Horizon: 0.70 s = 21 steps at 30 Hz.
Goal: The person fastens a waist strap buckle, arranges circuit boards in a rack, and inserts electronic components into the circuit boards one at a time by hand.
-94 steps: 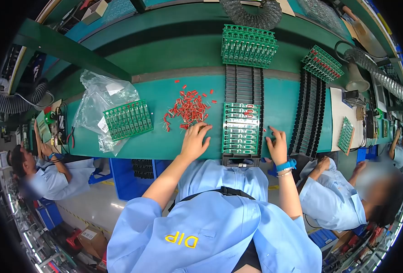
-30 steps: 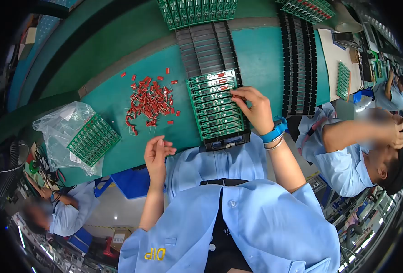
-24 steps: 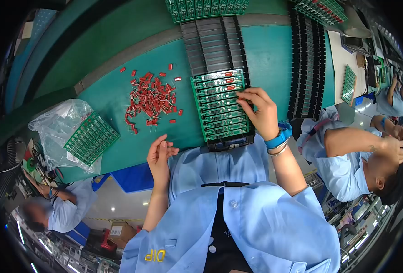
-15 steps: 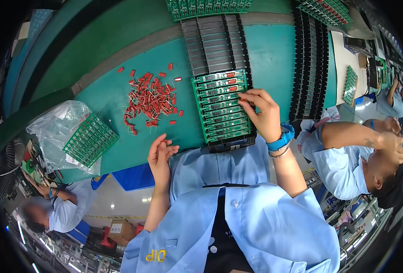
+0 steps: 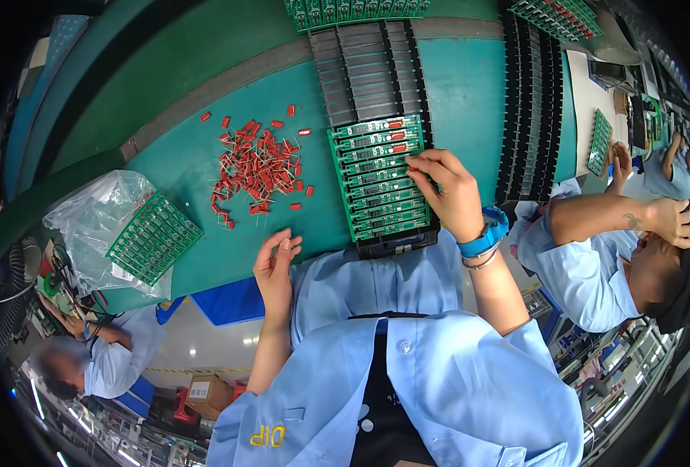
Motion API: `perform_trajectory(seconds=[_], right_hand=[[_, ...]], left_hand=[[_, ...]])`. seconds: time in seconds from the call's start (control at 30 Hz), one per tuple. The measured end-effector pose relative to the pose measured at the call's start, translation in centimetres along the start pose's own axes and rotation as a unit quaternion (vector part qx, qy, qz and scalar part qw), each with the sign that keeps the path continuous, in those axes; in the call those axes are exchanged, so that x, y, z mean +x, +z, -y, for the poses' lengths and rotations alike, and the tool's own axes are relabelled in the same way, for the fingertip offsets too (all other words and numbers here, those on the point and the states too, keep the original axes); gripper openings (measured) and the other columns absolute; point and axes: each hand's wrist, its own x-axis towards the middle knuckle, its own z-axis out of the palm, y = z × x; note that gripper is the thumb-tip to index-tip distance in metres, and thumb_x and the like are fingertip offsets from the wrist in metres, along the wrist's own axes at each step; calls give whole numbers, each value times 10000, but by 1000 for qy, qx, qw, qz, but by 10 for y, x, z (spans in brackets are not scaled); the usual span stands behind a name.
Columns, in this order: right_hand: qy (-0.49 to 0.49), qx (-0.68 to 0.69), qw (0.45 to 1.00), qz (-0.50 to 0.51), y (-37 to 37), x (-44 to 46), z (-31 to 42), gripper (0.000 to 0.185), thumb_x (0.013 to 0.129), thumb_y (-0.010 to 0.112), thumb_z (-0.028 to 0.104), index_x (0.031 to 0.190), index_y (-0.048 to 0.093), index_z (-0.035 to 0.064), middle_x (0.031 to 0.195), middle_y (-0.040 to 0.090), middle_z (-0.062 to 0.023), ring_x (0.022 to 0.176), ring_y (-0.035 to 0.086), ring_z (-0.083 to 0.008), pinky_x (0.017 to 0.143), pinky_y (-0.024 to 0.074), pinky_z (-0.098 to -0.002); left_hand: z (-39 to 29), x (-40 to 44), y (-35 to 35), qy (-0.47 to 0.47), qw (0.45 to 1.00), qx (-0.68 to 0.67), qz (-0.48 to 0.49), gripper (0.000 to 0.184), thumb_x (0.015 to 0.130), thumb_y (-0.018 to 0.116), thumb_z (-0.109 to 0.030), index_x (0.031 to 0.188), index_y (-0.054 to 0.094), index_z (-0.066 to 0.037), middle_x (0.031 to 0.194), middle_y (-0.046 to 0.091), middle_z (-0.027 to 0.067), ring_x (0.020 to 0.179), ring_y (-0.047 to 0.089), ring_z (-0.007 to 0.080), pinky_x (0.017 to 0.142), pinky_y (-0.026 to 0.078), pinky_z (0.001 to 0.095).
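Note:
My right hand (image 5: 452,194) reaches over a green circuit board panel (image 5: 388,187), thumb and index finger pinched at the right end of its third strip. A red capacitor is in this pinch, mostly hidden by the fingertips. Red capacitors (image 5: 397,136) stand on the top strips of the panel. The panel lies in a black slotted rack (image 5: 368,74). Lower left of it, my left hand (image 5: 275,268) hovers by the table edge with fingers curled and the thumb close to the index finger; anything between them is too small to make out. A pile of red capacitors (image 5: 259,167) lies farther left.
A green panel (image 5: 156,240) lies on a clear plastic bag (image 5: 88,222) at the left. Another panel (image 5: 357,14) sits at the rack's far end. A second black rack (image 5: 529,109) stands to the right. Co-workers sit on both sides, one a blue-sleeved person (image 5: 575,265).
My right fingertips have moved slightly up and left on the third strip. My left thumb and fingers have shifted slightly. The co-worker at the right has moved an arm.

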Motion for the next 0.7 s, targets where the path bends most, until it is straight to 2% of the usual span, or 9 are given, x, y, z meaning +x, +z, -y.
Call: perform_trajectory(seconds=[0.2,0.33,0.5,0.7], right_hand=[[4,13,1000,-20,2,2,2,201,760,678,57,961,678,74,960,591,2,561,512,-127,531,436,-236],[10,5,1000,-21,3,1,-2,196,757,684,81,952,685,97,950,592,21,548,514,-127,517,431,-235],[-1,-73,997,-22,4,4,5,199,748,694,105,947,691,124,941,594,41,542,515,-128,506,427,-235],[8,-48,998,-27,6,6,5,188,746,698,127,933,696,145,928,597,51,537,514,-128,497,423,-239]], left_hand=[[0,0,2,27,999,-15,-17,216,913,516,-82,1094,566,24,925,602,104,797,609,164,743,490,236],[10,1,-9,25,999,15,43,200,908,517,-73,1069,590,21,871,624,92,762,603,149,712,486,228],[-7,-2,5,-12,999,4,42,198,901,524,-64,1062,599,23,864,641,95,731,599,140,682,481,220],[-3,-1,4,7,998,40,45,224,913,515,-86,1082,586,41,938,632,111,728,581,141,669,470,222]])
